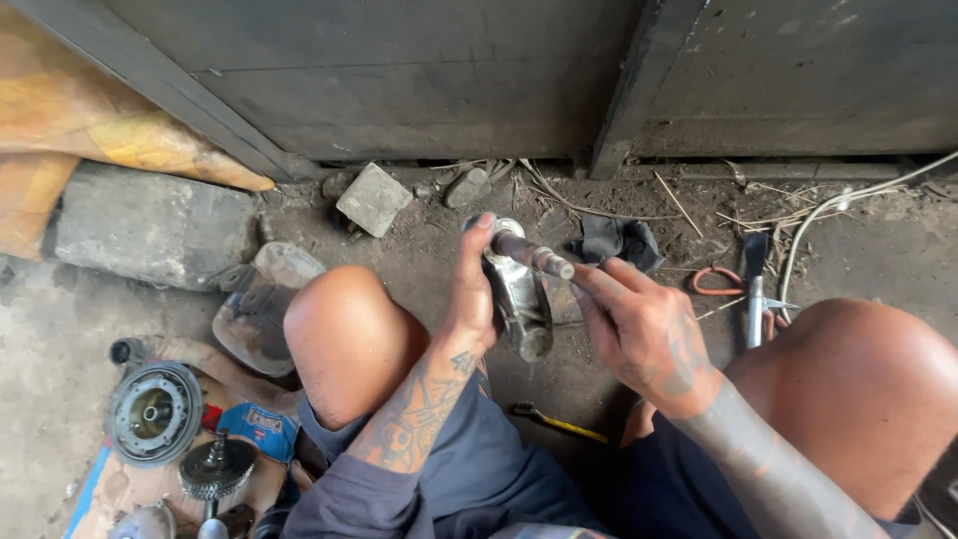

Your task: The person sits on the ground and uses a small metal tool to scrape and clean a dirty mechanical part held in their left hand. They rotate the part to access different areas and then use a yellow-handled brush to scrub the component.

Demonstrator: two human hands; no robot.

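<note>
Two hands work between the raised knees, above the dirt floor (419, 260). The metal bracket (521, 299) is clamped in the left hand (469, 289), thumb up at its top. The shaft (531, 255) running through it is pinched at its free end by the right hand (644, 334). A slip is judged possible if either hold loosens on greasy metal; the part would drop into grit. Room is limited by both knees, and by the dark wall (449, 80) ahead. Pliers (753, 289) and a yellow-handled tool (559, 424) lie near.

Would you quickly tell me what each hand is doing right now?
Left hand: closed around the metal part.
Right hand: fingertips pinching the end of the part's shaft.
</note>
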